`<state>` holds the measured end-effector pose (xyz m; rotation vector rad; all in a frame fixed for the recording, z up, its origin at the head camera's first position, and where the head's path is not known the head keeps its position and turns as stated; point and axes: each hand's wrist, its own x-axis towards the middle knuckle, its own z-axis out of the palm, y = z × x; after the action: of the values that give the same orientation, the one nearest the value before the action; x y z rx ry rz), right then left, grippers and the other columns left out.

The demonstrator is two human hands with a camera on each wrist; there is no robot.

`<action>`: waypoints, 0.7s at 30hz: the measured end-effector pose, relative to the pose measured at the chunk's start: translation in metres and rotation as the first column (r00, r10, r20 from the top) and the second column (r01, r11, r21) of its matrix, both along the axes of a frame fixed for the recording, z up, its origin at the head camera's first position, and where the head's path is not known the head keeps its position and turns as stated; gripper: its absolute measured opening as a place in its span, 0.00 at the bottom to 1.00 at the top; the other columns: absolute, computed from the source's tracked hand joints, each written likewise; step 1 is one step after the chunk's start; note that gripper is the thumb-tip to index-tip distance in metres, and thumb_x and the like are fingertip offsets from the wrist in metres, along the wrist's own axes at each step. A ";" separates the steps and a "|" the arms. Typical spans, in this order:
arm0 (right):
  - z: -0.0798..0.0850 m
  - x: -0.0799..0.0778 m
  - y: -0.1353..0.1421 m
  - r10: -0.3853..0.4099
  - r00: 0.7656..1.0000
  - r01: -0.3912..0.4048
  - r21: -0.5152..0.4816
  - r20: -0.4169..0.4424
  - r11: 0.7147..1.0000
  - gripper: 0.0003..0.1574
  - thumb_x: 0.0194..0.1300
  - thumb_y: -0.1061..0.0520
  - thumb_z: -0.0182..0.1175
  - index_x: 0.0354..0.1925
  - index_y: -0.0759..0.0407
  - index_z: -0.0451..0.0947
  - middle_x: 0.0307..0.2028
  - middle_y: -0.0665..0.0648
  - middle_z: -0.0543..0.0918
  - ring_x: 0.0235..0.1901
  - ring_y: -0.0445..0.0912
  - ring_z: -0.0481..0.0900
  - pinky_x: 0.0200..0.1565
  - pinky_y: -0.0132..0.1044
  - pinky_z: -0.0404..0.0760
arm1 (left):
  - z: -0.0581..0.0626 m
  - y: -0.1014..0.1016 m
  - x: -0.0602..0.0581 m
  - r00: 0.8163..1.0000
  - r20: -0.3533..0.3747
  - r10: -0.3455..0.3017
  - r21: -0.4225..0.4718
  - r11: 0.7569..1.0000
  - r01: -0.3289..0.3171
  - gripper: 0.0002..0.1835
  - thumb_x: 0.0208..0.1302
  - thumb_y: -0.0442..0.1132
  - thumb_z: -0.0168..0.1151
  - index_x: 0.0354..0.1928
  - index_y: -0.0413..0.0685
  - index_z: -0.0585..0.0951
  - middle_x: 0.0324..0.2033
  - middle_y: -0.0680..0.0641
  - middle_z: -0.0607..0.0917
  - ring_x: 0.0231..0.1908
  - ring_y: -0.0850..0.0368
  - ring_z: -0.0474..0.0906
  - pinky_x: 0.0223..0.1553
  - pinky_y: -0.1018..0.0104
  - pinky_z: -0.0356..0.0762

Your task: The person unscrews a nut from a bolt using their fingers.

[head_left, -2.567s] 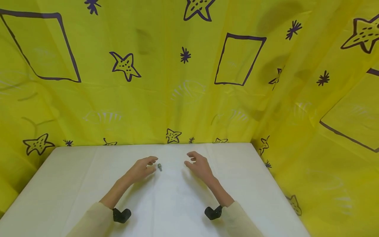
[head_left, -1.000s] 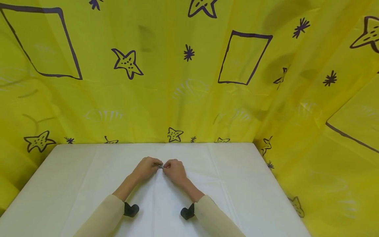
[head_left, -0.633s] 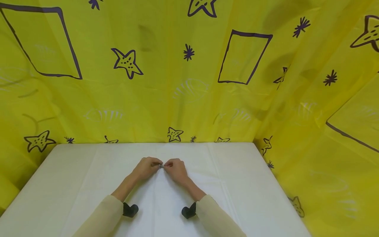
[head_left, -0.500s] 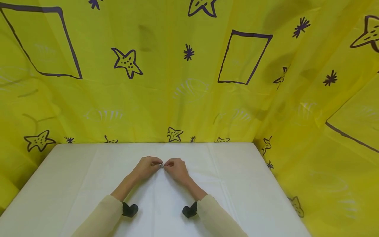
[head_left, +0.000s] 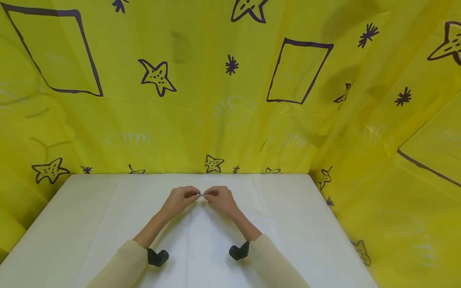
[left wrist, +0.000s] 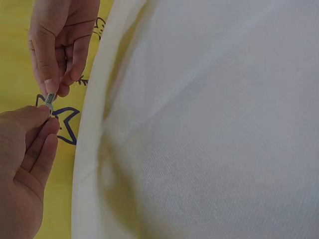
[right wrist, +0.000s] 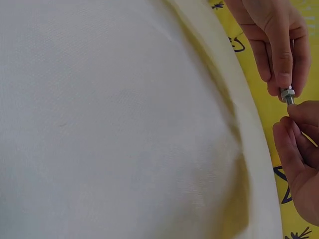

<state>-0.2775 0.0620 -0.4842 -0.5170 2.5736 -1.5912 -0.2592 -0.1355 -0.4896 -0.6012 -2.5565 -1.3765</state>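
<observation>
A small metal bolt [head_left: 201,195] spans the gap between my two hands, held lengthwise near the far side of the table. My left hand [head_left: 179,201] pinches its head end between thumb and fingers. From the other side, the thumb and fingertips of my right hand [head_left: 222,200] pinch the end of the shank. The right wrist view shows a hex nut [right wrist: 287,93] right at the left hand's fingertips, with a short piece of shank below it. Threads show on the bolt [left wrist: 50,98] in the left wrist view; both its ends are covered by fingers.
A white cloth covers the table [head_left: 201,256]. Yellow curtains [head_left: 194,120] with dark star drawings hang behind its far edge and along its right side. Black wrist devices [head_left: 157,258] sit at both sleeve cuffs.
Earlier the bolt lay on the table between open hands. Both hands then took hold of it; since half a second ago they have shifted slightly away and to the right with it.
</observation>
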 end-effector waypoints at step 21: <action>0.051 0.010 0.023 0.010 0.993 0.016 -0.223 0.117 0.975 0.09 0.68 0.61 0.65 0.43 0.66 0.86 0.39 0.58 0.87 0.44 0.61 0.85 0.44 0.39 0.87 | 0.041 0.024 0.015 0.994 -0.090 0.056 0.210 0.977 -0.037 0.07 0.63 0.28 0.68 0.43 0.38 0.86 0.38 0.45 0.88 0.40 0.50 0.86 0.45 0.61 0.85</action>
<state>-0.2679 0.0846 -0.4330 -0.4198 2.3259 -1.8652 -0.2439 -0.1116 -0.4490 -0.5521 -2.2993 -1.5352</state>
